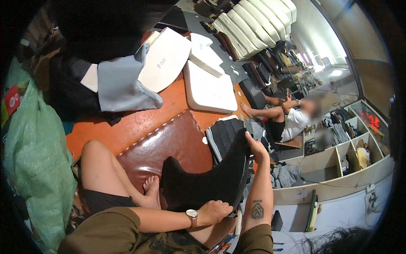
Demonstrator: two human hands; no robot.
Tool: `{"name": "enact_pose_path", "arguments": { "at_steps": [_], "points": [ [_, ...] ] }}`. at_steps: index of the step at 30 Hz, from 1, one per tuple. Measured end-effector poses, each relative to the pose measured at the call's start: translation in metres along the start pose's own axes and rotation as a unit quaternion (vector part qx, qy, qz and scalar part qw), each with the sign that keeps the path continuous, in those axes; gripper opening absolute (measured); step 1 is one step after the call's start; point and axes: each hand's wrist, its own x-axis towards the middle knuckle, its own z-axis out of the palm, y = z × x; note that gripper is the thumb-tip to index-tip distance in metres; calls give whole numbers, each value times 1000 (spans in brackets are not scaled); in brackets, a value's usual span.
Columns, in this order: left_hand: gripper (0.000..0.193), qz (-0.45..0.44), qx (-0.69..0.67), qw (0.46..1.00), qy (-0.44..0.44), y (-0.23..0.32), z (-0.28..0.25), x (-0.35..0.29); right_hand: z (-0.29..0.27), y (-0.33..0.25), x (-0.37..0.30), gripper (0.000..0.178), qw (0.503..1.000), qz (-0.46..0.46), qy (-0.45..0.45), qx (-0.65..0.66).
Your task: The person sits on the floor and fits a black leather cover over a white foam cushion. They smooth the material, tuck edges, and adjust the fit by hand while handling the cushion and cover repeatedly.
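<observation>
A black, crescent-shaped padded piece [203, 186] rests across my lap, its two horns pointing up and to the left. At its near edge, my left hand [215, 212] has its fingers curled against the black cover, a watch on the wrist. My right hand [257, 147] grips the upper right tip, the thumb on the near side and the fingers partly hidden behind it. Just beyond lies a stack of black and grey fabric pieces [224, 133]. Under my bare foot is a brown, shiny leather-like cushion [165, 146].
White foam blocks [210, 91] and grey fabric [122, 84] lie on the orange surface [169, 106]. A green sack [38, 165] stands at the left. Another person [296, 120] sits at the right, near a compartmented shelf [325, 165]. Pens [224, 243] are close to my lap.
</observation>
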Motion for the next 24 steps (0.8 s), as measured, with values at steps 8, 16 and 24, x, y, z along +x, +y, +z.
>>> {"name": "enact_pose_path", "arguments": {
  "at_steps": [8,16,24],
  "points": [
    [5,-18,-12,1000,10,-8,-17,8,8,13,29,97,998,15,52,-27],
    [15,-30,-29,999,-18,-3,-15,-7,24,47,-2,81,995,-73,70,15],
    [21,-20,-28,999,5,-4,-22,-9,49,60,-91,61,993,-65,95,29]
  ]
}}
